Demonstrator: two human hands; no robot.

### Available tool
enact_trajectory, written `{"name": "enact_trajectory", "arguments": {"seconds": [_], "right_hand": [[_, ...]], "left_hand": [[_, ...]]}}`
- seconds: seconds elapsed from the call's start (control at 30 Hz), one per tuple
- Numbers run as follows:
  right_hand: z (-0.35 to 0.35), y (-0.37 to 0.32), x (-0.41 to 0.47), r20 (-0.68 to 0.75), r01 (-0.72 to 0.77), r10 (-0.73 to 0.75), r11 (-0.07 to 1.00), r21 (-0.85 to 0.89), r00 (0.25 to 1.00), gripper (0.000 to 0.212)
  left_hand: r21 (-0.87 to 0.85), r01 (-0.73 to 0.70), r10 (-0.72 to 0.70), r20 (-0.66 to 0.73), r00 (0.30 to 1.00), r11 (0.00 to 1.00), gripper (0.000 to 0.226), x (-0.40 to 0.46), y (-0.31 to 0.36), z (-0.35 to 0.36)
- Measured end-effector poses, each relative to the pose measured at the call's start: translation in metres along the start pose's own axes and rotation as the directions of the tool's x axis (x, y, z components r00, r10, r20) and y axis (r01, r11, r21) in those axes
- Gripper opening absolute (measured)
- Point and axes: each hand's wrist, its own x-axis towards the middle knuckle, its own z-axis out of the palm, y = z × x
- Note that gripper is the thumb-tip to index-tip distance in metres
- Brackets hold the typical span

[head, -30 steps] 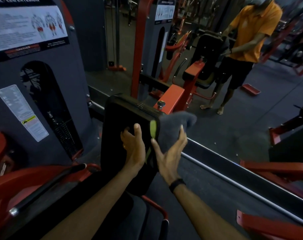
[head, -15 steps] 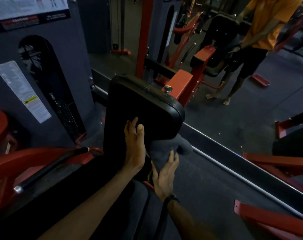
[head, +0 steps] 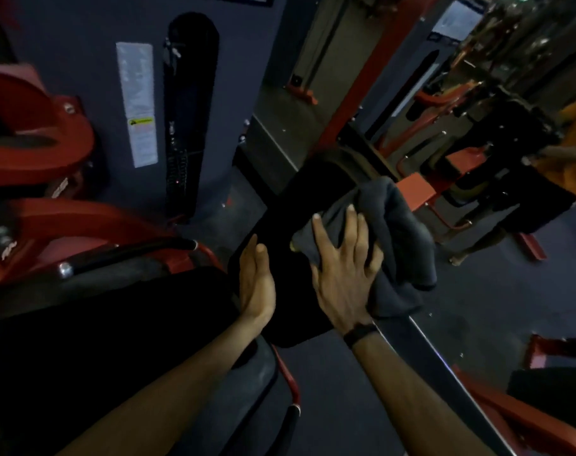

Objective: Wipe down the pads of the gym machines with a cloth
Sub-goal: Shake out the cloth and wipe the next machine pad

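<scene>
Dim gym floor [head: 477, 324] and red machine frames [head: 82, 225] are being seen all around, pretty blurry. A black pad [head: 280, 232] is being steadied by the left hand [head: 257, 284], which is being laid flat against its near edge, fingers straight and nothing gripped. Just to the right of it, a grey cloth [head: 401, 238] is being pressed onto the pad face by the right hand [head: 342, 274], fingers spread wide on top (a dark band is being worn on that wrist). Cloth is being bunched past the fingertips and off the pad's right side.
</scene>
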Motion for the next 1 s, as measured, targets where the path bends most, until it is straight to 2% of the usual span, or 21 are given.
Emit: {"name": "enact_trajectory", "arguments": {"seconds": [0.07, 0.17, 0.23, 0.3, 0.37, 0.4, 0.43, 0.53, 0.6, 0.67, 0.73, 0.8, 0.83, 0.87, 0.9, 0.93, 0.97, 1.0], "right_hand": [[0.024, -0.019, 0.035, 0.012, 0.136, -0.137, 0.990, 0.041, 0.991, 0.062], [0.074, -0.053, 0.066, 0.102, 0.371, -0.372, 0.928, 0.030, 0.923, 0.049], [0.096, -0.066, 0.045, 0.233, 0.499, -0.486, 0.866, 0.002, 0.842, 0.043], [0.096, -0.056, -0.010, 0.363, 0.594, -0.569, 0.803, 0.051, 0.738, 0.041], [0.067, -0.025, -0.060, 0.520, 0.567, -0.577, 0.799, 0.200, 0.630, 0.046], [0.046, -0.004, -0.076, 0.570, 0.522, -0.568, 0.811, 0.265, 0.594, 0.042], [0.028, 0.012, -0.080, 0.564, 0.504, -0.570, 0.814, 0.289, 0.597, 0.038], [0.009, 0.026, -0.045, 0.392, 0.512, -0.517, 0.850, 0.128, 0.761, 0.041], [0.034, -0.001, 0.004, 0.236, 0.492, -0.489, 0.869, 0.051, 0.840, 0.036], [0.081, -0.053, 0.041, 0.224, 0.484, -0.491, 0.871, 0.091, 0.842, 0.037], [0.126, -0.093, 0.037, 0.268, 0.556, -0.577, 0.816, 0.155, 0.771, 0.035], [0.147, -0.107, 0.000, 0.405, 0.573, -0.587, 0.801, 0.171, 0.701, 0.040], [0.150, -0.100, -0.026, 0.467, 0.560, -0.597, 0.795, 0.233, 0.653, 0.045], [0.151, -0.084, -0.053, 0.565, 0.462, -0.573, 0.817, 0.345, 0.593, 0.050], [0.141, -0.073, -0.072, 0.651, 0.302, -0.562, 0.826, 0.476, 0.510, 0.051], [0.129, -0.056, -0.083, 0.676, 0.219, -0.531, 0.841, 0.495, 0.511, 0.044], [0.123, -0.037, -0.094, 0.628, 0.296, -0.549, 0.833, 0.468, 0.552, 0.035], [0.115, -0.018, -0.098, 0.657, 0.312, -0.533, 0.846, 0.433, 0.534, 0.034]], "left_hand": [[-0.022, 0.018, -0.020, -0.060, 0.998, 1.000, 0.058, 0.012, -0.010, -0.013], [-0.081, 0.024, -0.039, -0.184, 0.982, 0.996, 0.070, 0.028, -0.035, -0.034], [-0.114, 0.049, -0.075, -0.230, 0.970, 0.992, 0.078, 0.035, -0.054, -0.049], [-0.091, 0.097, -0.116, -0.233, 0.966, 0.991, 0.073, 0.033, -0.066, -0.063], [-0.041, 0.100, -0.107, -0.230, 0.967, 0.994, 0.071, 0.030, -0.072, -0.075], [-0.022, 0.095, -0.097, -0.232, 0.968, 0.995, 0.070, 0.029, -0.072, -0.077], [-0.019, 0.092, -0.094, -0.238, 0.967, 0.996, 0.070, 0.029, -0.076, -0.080], [0.000, 0.115, -0.112, -0.215, 0.970, 0.993, 0.069, 0.030, -0.081, -0.079], [-0.008, 0.101, -0.100, -0.203, 0.974, 0.995, 0.068, 0.032, -0.087, -0.075], [0.000, 0.097, -0.095, -0.215, 0.972, 0.995, 0.066, 0.037, -0.095, -0.076], [0.022, 0.104, -0.096, -0.237, 0.967, 0.994, 0.067, 0.043, -0.106, -0.084], [0.044, 0.101, -0.087, -0.252, 0.964, 0.994, 0.072, 0.044, -0.118, -0.098], [0.059, 0.102, -0.084, -0.256, 0.963, 0.993, 0.075, 0.044, -0.123, -0.106], [0.076, 0.113, -0.091, -0.254, 0.963, 0.991, 0.077, 0.043, -0.125, -0.112], [0.086, 0.131, -0.106, -0.246, 0.963, 0.988, 0.079, 0.041, -0.128, -0.116], [0.089, 0.148, -0.123, -0.238, 0.964, 0.985, 0.081, 0.039, -0.129, -0.118], [0.076, 0.155, -0.134, -0.231, 0.964, 0.985, 0.082, 0.038, -0.129, -0.117], [0.069, 0.153, -0.134, -0.227, 0.965, 0.986, 0.081, 0.037, -0.128, -0.115]]}}
